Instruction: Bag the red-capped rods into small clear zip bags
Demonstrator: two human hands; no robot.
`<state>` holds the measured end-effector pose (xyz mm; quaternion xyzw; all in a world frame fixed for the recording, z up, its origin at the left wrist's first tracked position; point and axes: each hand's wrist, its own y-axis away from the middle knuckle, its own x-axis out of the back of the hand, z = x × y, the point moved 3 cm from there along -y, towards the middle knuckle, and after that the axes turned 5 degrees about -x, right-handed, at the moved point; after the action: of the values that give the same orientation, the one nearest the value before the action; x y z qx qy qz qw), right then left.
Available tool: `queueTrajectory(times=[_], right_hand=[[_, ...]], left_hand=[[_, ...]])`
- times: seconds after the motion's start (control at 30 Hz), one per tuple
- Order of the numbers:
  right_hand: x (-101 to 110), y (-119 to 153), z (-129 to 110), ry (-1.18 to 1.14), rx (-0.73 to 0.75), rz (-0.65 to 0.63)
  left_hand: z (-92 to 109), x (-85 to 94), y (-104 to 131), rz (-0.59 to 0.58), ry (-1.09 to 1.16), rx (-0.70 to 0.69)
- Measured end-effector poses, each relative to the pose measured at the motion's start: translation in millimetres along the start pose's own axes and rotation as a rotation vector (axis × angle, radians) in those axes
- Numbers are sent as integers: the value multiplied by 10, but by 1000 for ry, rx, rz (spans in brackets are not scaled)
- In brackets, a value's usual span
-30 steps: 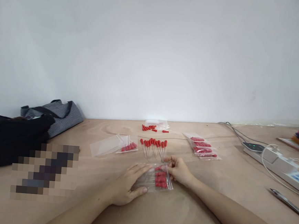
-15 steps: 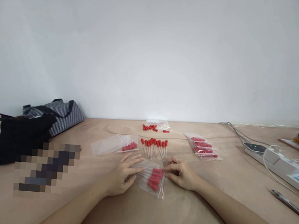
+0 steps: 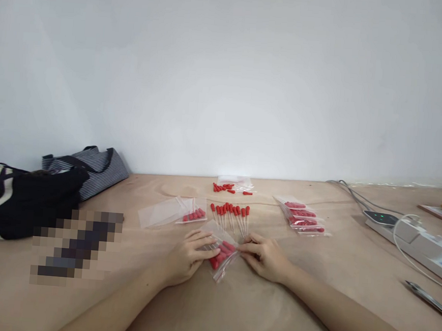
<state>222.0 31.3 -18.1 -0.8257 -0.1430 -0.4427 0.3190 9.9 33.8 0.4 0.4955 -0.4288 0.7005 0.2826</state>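
A clear zip bag [image 3: 230,261] of droppers with red rubber bulbs [image 3: 227,246] lies in front of me, its zip end tilted toward me. My left hand [image 3: 189,257] holds the bag from the left, thumb over the droppers and the other fingers along the far side. At the bag's right edge, my right hand [image 3: 263,258] pinches the plastic. Just beyond, several loose droppers [image 3: 230,209] lie fanned out, bulbs away from me. Left of them is another zip bag [image 3: 197,214] with red bulbs inside, beside flat clear bags [image 3: 161,213].
Overlapping filled bags [image 3: 303,215] lie at right. Loose red bulbs [image 3: 223,187] sit by a clear bag [image 3: 237,181] near the wall. A power strip [image 3: 421,247] with cables and a pen [image 3: 428,299] are far right; a black bag [image 3: 41,207] and striped bag [image 3: 105,177] are left.
The zip bag has turned, its zip end swinging toward me and left. My left hand has moved right and closed over it. My right hand stays at the bag's right edge.
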Motion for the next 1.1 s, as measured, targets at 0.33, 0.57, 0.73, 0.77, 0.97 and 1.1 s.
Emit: queueTrajectory(times=[0.33, 0.57, 0.73, 0.77, 0.97, 1.1], right_hand=[[-28, -44, -78, -5, 22, -5], [-49, -105, -137, 59, 106, -49], [-83, -137, -175, 149, 142, -2], [-96, -149, -191, 174, 151, 16], [-194, -244, -259, 308, 151, 86], [-243, -291, -255, 325, 106, 100]], left_hand=[[132, 41, 11, -40, 180, -10], [258, 77, -10, -19, -58, -133], [273, 48, -17, 22, 8, -120], [255, 48, -17, 16, 22, -121], [80, 108, 42, 122, -6, -107], [-2, 95, 95, 208, 4, -50]])
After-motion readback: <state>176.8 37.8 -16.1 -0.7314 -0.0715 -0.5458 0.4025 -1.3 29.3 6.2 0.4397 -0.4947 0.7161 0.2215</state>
